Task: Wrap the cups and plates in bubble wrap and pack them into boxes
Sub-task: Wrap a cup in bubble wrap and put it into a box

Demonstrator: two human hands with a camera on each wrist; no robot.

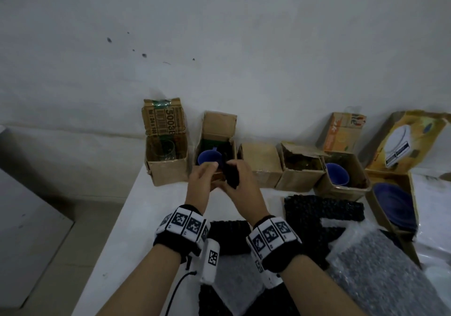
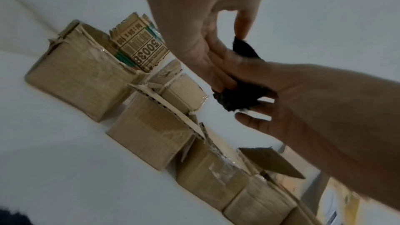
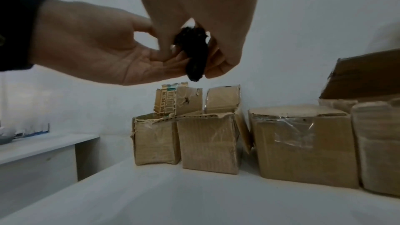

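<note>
Both hands hold a small folded piece of black bubble wrap (image 1: 231,173) just above an open cardboard box (image 1: 218,122) with a blue cup (image 1: 208,158) inside. My left hand (image 1: 206,171) pinches the wrap from the left, thumb on top. My right hand (image 1: 239,173) grips it from the right. In the left wrist view the wrap (image 2: 238,96) sits between the fingers of both hands. In the right wrist view it (image 3: 194,56) hangs above the row of boxes. Another blue cup (image 1: 338,174) sits in a box further right, and a blue plate (image 1: 394,204) lies in the far right box.
Several cardboard boxes line the wall on the white table (image 1: 151,208); the leftmost (image 1: 167,169) holds a glass. Black bubble wrap sheets (image 1: 322,208) and clear bubble wrap (image 1: 380,267) lie near me on the right. A kitchen scale carton (image 1: 405,142) leans at the back right. The table's left edge drops away.
</note>
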